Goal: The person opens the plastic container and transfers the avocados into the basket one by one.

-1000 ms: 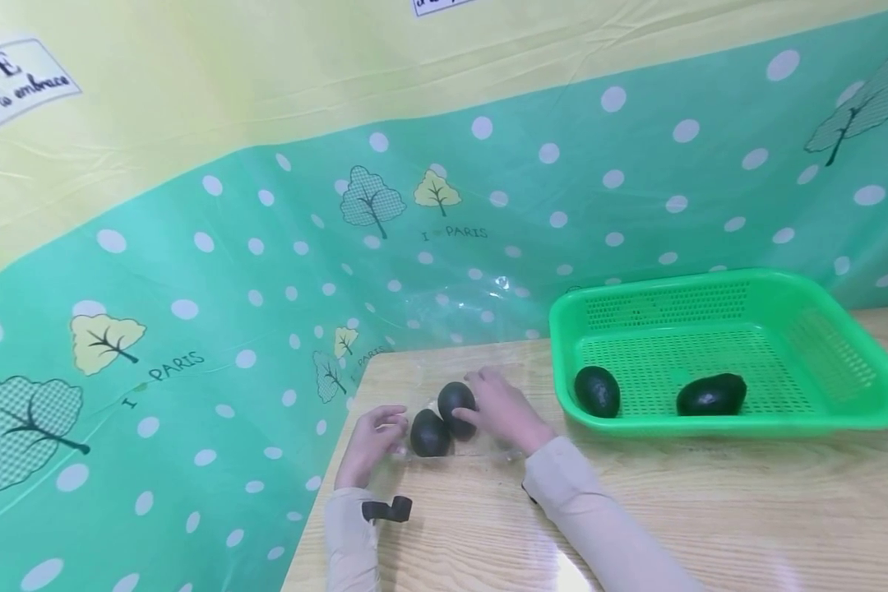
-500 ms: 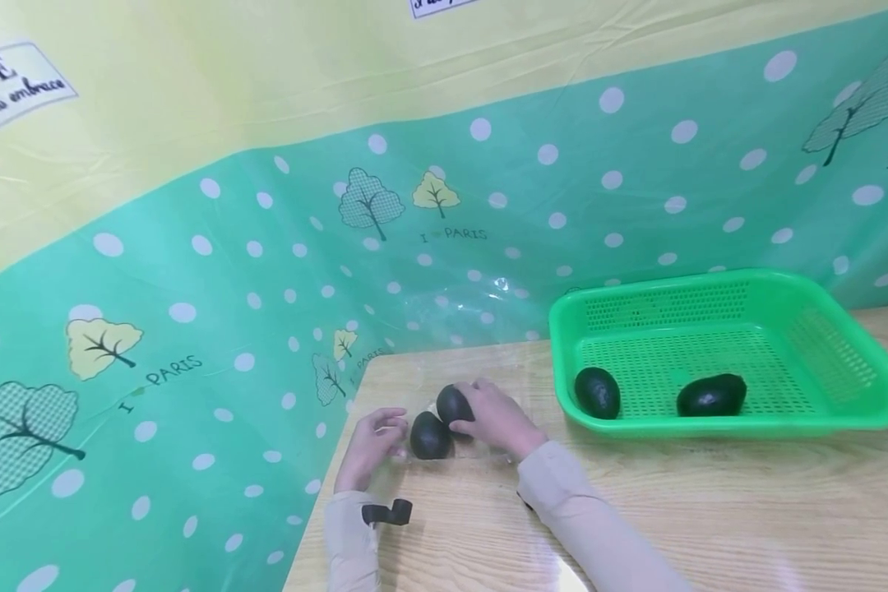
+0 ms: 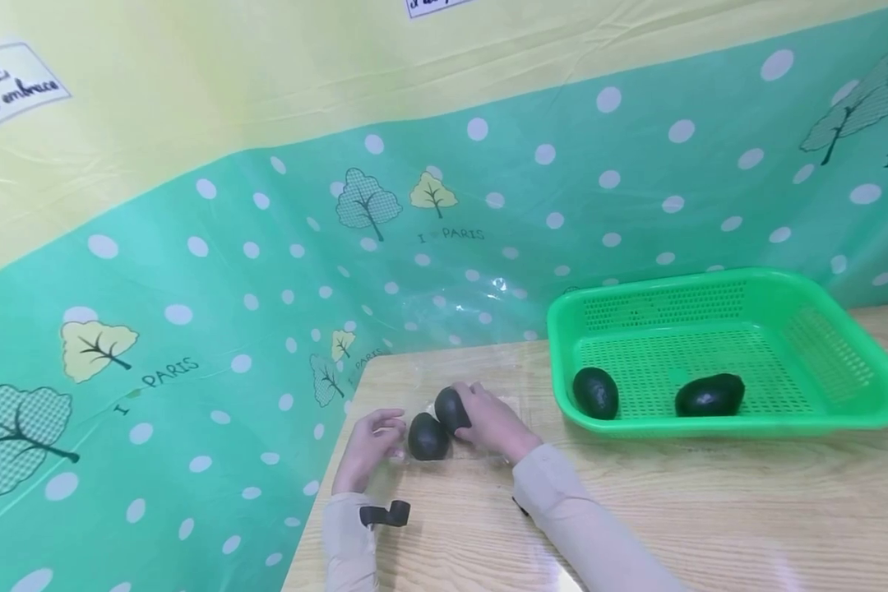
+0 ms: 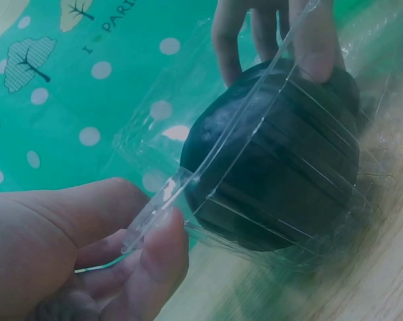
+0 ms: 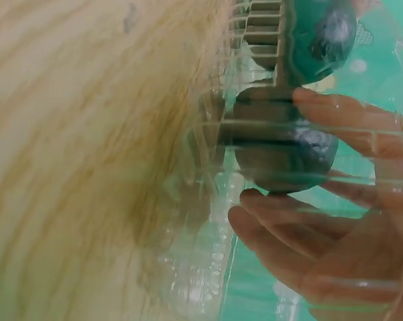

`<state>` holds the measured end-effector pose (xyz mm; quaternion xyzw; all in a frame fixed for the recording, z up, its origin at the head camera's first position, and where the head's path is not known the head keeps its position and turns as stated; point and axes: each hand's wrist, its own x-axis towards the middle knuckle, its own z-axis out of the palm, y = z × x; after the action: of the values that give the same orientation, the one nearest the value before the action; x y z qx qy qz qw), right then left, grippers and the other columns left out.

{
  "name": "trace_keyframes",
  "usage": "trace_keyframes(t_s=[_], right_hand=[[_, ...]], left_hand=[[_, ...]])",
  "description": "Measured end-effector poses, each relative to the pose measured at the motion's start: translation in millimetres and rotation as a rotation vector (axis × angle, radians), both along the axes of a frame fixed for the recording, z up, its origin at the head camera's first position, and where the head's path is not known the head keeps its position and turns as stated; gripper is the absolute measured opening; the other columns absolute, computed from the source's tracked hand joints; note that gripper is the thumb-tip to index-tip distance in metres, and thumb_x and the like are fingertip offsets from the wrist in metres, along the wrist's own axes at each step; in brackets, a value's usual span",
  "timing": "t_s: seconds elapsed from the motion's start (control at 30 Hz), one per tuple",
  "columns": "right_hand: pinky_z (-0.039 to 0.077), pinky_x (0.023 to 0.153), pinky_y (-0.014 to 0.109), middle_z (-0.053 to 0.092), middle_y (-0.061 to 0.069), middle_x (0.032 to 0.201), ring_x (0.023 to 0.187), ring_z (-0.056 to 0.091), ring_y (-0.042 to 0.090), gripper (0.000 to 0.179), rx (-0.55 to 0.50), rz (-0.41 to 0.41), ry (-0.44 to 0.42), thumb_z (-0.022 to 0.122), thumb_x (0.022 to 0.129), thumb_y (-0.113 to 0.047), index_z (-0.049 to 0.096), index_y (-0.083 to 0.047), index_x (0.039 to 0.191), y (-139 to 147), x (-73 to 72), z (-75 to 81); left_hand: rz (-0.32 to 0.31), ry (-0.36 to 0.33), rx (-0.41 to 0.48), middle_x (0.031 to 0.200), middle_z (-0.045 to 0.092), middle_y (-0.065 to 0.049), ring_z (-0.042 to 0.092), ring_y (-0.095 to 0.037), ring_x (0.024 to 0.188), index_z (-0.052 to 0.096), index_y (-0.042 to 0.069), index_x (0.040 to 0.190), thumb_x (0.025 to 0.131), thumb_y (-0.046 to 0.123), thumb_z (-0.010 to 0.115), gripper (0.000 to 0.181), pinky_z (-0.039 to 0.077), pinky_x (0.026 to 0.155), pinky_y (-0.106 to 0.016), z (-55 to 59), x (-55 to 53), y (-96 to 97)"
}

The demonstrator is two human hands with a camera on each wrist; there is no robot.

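A clear plastic clamshell box [image 4: 168, 200] stands on the table with its see-through lid [image 3: 474, 308] raised at the back. Two dark avocados are in it: one nearer the left side [image 3: 427, 437] and one beside it [image 3: 450, 409]. My right hand [image 3: 494, 421] reaches into the box and grips the second avocado with thumb and fingers, also seen through the plastic in the right wrist view. At the box's left edge, my left hand [image 3: 370, 448] pinches the clear rim between thumb and fingers, as the left wrist view shows.
A green perforated basket [image 3: 710, 424] stands to the right, holding an avocado in its left corner [image 3: 595, 393] and another near its front wall [image 3: 710, 395]. Behind the wooden table [image 3: 459, 526] hangs a green and yellow printed curtain [image 3: 266, 205].
My right hand has closed round the right-hand avocado, its fingers moving over the top, and the avocado has shifted slightly. My left hand has stayed at the box's edge.
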<state>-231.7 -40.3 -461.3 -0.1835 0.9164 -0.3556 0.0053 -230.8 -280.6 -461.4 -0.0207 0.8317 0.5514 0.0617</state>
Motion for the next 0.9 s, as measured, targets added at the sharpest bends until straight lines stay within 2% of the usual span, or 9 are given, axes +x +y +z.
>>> trace_keyframes(t_s=[0.27, 0.53, 0.9], right_hand=[[0.055, 0.093, 0.051, 0.056, 0.022, 0.125, 0.113, 0.060, 0.039, 0.076, -0.048, 0.011, -0.025, 0.081, 0.079, -0.009, 0.042, -0.006, 0.144, -2.1, 0.3, 2.5], [0.054, 0.095, 0.049, 0.054, 0.021, 0.126, 0.115, 0.060, 0.038, 0.080, -0.103, 0.021, -0.070, 0.081, 0.079, -0.010, 0.037, -0.004, 0.144, -4.8, 1.4, -2.5], [0.054, 0.096, 0.046, 0.056, 0.017, 0.124, 0.113, 0.061, 0.034, 0.075, -0.088, 0.022, 0.016, 0.080, 0.080, -0.007, 0.040, -0.006, 0.143, -4.0, 2.5, -1.7]], left_hand=[[0.003, 0.001, -0.004, 0.115, 0.063, -0.021, 0.067, -0.022, 0.084, 0.059, -0.003, 0.130, 0.086, 0.001, 0.060, 0.044, 0.059, 0.065, -0.030, 0.8, 0.2, -0.4], [0.002, -0.001, -0.001, 0.117, 0.063, -0.020, 0.067, -0.026, 0.090, 0.058, -0.002, 0.131, 0.087, 0.002, 0.060, 0.044, 0.060, 0.067, -0.031, 0.1, 2.3, -0.1], [-0.007, 0.009, -0.013, 0.116, 0.063, -0.021, 0.067, -0.023, 0.087, 0.057, -0.005, 0.131, 0.087, 0.003, 0.060, 0.045, 0.059, 0.066, -0.030, 0.2, 1.8, -0.2]])
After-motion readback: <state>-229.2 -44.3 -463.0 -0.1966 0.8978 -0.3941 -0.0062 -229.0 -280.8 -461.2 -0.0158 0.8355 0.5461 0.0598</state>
